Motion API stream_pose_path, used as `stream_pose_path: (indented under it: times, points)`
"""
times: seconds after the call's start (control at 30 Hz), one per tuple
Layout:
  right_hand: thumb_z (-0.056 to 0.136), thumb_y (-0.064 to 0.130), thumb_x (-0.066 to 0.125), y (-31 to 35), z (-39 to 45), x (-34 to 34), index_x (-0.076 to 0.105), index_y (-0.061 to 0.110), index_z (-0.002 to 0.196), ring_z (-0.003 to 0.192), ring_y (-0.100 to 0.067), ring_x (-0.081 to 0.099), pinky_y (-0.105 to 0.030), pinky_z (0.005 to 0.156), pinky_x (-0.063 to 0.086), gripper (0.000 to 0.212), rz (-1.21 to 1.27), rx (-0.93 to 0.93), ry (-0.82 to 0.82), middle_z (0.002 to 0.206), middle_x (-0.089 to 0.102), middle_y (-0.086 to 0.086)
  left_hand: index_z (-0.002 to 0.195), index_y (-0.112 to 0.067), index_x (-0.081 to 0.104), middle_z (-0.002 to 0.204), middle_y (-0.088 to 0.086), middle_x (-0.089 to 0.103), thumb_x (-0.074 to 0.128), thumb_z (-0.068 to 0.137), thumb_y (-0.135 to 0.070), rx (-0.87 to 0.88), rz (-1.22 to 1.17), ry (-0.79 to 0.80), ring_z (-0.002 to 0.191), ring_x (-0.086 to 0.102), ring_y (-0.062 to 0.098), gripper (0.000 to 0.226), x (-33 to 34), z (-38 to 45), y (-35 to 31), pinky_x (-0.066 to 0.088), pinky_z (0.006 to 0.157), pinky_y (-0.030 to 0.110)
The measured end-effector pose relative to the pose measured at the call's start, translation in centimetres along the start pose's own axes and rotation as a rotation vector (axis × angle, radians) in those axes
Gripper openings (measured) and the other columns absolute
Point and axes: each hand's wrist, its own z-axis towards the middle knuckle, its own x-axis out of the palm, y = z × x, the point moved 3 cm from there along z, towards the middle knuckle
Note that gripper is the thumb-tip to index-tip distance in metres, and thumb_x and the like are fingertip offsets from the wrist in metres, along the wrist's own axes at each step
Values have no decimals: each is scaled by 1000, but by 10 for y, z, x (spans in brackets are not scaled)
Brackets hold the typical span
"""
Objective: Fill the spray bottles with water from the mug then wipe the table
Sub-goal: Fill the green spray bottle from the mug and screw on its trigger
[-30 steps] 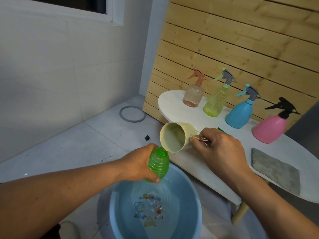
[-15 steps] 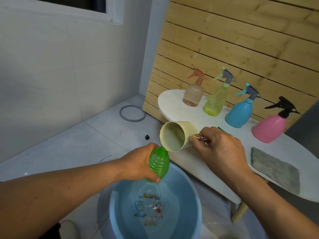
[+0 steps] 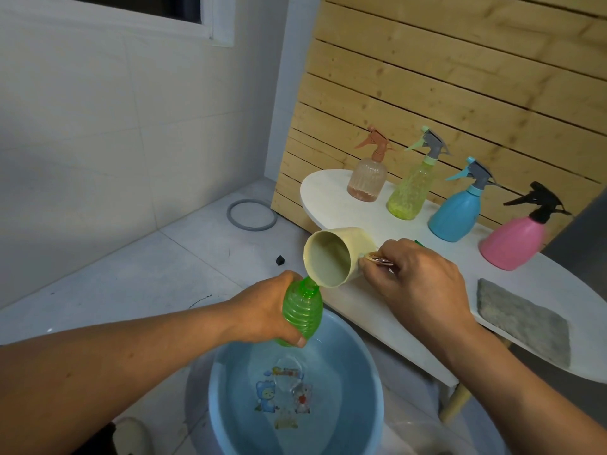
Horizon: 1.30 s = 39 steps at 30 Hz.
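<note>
The left hand (image 3: 266,310) has its grip wrapped round the ribbed green spray bottle (image 3: 300,311), fingers curled about the body and the thumb tip showing at its lower edge; the bottle has no spray head on it and its open neck points up toward the mug. The right hand (image 3: 417,284) has its grip closed on the handle of the cream mug (image 3: 335,256), which is tipped steeply so that its mouth faces the camera and its lower lip touches the bottle's neck. Both are held above a light blue basin (image 3: 354,372) on the floor, which holds water over cartoon pictures on its bottom. Just beyond the hands runs the white oval table (image 3: 331,198), set against a wall of pale wooden slats (image 3: 460,77). On the table stand four capped spray bottles in a row, well apart from the hands: a clear pinkish bottle with an orange trigger (image 3: 367,178), a yellow-green bottle with a grey trigger (image 3: 409,192), a blue bottle (image 3: 456,215) and a pink bottle with a black trigger (image 3: 512,241). A grey cloth (image 3: 522,320) lies flat on the table's near right end. On the tiled floor near the table's far end lie a grey ring (image 3: 252,215) and a small black object (image 3: 280,259).
</note>
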Motion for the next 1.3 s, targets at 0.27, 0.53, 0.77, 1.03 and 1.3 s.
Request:
stream_pose_path:
  times: [0.27, 0.53, 0.77, 1.03, 1.3]
  points:
    - [94, 48, 59, -2, -1, 2, 54, 23, 70, 62, -20, 46, -31, 50, 31, 35, -20, -23, -4, 66, 49, 5, 135, -36, 45, 119, -16, 62, 98, 62, -37, 1, -7, 2, 109, 62, 5, 90, 0, -1, 0, 58, 94, 33]
    - [95, 50, 57, -1, 0, 2, 56, 24, 73, 63, -18, 47, -31, 51, 32, 34, -29, -30, -2, 67, 49, 7, 137, -35, 44, 120, -15, 61, 98, 63, -36, 4, -11, 4, 111, 61, 6, 91, 0, -1, -1, 57, 96, 34]
    - [94, 53, 54, 0, -1, 0, 55, 25, 73, 64, -19, 47, -31, 51, 33, 35, -38, -48, -14, 68, 50, 7, 135, -35, 44, 119, -14, 62, 98, 63, -37, 1, -13, 4, 110, 62, 5, 91, -1, -1, 0, 57, 96, 35]
    - [95, 53, 53, 2, -2, 0, 56, 24, 73, 64, -19, 47, -32, 50, 38, 36, -54, -75, -37, 68, 50, 6, 135, -36, 44, 119, -15, 61, 98, 63, -37, -2, -12, 5, 110, 61, 5, 90, 0, -1, 1, 57, 96, 35]
    - [96, 51, 56, 4, -3, -1, 54, 23, 71, 63, -19, 46, -29, 49, 33, 37, -87, -95, -56, 66, 48, 6, 135, -37, 44, 119, -15, 61, 98, 62, -37, -9, -14, 0, 110, 61, 5, 91, 0, -1, 1, 57, 96, 35]
